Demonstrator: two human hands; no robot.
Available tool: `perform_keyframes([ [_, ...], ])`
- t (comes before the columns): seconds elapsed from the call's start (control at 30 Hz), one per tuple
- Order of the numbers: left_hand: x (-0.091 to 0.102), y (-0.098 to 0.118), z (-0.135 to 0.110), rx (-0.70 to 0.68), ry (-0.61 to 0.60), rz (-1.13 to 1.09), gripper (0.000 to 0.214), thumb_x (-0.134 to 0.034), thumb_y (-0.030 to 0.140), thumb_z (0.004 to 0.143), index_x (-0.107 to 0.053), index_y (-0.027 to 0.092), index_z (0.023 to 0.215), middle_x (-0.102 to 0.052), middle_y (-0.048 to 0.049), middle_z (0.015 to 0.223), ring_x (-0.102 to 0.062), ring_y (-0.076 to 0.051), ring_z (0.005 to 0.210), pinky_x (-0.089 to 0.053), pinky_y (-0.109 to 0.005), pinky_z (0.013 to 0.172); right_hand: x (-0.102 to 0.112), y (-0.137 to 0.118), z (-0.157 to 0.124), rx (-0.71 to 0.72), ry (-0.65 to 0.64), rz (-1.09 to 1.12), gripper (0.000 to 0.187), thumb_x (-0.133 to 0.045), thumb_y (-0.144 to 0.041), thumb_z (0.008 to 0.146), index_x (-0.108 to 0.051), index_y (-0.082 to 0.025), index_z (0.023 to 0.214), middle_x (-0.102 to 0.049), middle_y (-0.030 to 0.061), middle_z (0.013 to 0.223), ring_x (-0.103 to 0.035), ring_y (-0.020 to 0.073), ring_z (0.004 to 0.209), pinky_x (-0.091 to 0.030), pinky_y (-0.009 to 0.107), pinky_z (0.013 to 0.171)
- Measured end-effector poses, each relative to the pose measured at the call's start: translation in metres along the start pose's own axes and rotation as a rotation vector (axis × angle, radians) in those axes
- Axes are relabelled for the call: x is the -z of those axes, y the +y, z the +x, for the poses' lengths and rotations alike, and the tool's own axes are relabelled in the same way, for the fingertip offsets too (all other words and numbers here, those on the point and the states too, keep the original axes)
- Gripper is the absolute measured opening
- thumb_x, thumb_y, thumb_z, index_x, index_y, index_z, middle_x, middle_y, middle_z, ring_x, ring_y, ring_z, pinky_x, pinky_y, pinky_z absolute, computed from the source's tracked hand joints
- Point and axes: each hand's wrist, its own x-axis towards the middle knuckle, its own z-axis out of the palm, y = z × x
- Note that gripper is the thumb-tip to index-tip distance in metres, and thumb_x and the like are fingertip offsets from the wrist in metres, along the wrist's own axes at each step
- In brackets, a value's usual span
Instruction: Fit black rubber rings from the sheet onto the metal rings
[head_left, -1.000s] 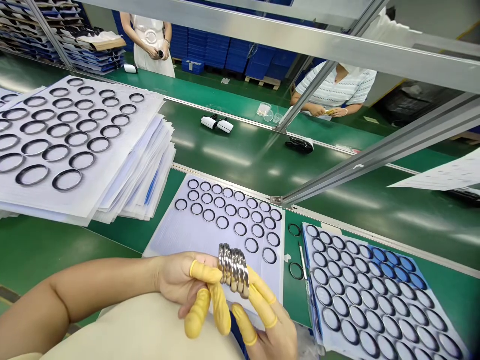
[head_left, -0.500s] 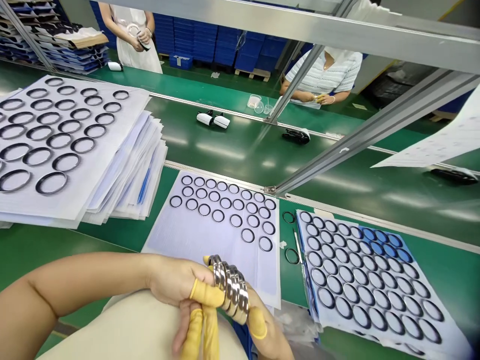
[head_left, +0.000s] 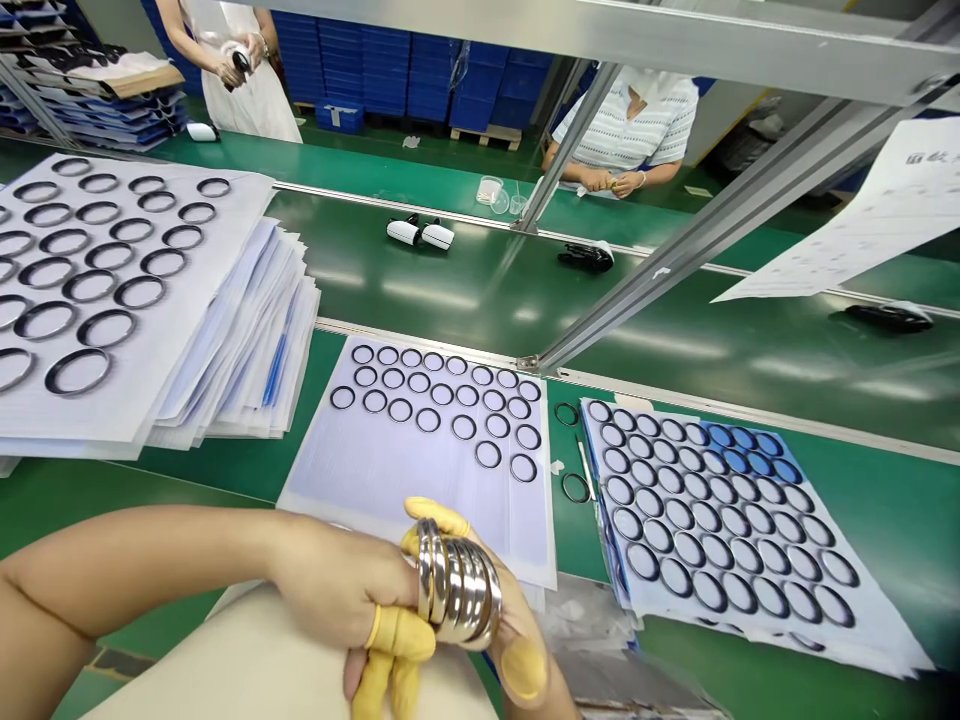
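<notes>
"Where's the left arm [head_left: 135,570]?"
"Lying nearly level across the lower left, the left hand [head_left: 337,590] curled, its fingers [head_left: 394,650] hanging down in yellow cots."
"And the right hand [head_left: 521,650]?"
"Close against the left, fingers curled inward, wrist low at the bottom edge"

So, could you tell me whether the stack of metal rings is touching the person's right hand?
Touching: the head view shows the stack of metal rings resting in the right hand.
</notes>
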Motion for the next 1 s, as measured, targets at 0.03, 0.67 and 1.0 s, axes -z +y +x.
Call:
perform_keyframes([
  [0.03,0.000,0.001,-0.001,0.003,0.024,0.023,0.039,-0.034,0.029,0.097,-0.070,0.014,0.099,-0.069,-0.0023,0.061,-0.067,-0.015,0.055,-0.054,-0.025,0.063,-0.002,0.002,-0.002,-0.008,0.026,0.060,0.116,-0.022,-0.098,0.057,-0.042,-0.015,0.136,-0.067,0.0114,0.094,-0.068,0.0263,0.078,-0.056,0.039,0.072],
  [0.67,-0.008,-0.023,0.012,-0.255,0.489,-0.780,0.025,-0.079,0.034,0.068,-0.070,0.013,0.077,-0.064,-0.0005,0.073,-0.057,-0.011,0.066,-0.047,-0.027,0.076,-0.002,-0.023,0.006,0.411,0.274,-0.452,0.077,-0.035,-0.076,0.082,-0.039,-0.020,0.135,-0.054,0.0129,0.106,-0.057,0.0318,0.099,-0.047,0.047,0.085],
  [1.0,0.007,-0.023,0.008,-0.358,0.659,-0.372,0.030,-0.076,0.042,0.071,-0.072,0.012,0.071,-0.063,-0.0042,0.078,-0.056,-0.014,0.073,-0.047,-0.026,0.073,-0.017,-0.027,0.000,0.285,0.224,-0.642,0.077,-0.045,-0.047,0.093,-0.005,-0.016,0.152,-0.029,0.0224,0.147,-0.045,0.0349,0.128,-0.043,0.053,0.101],
])
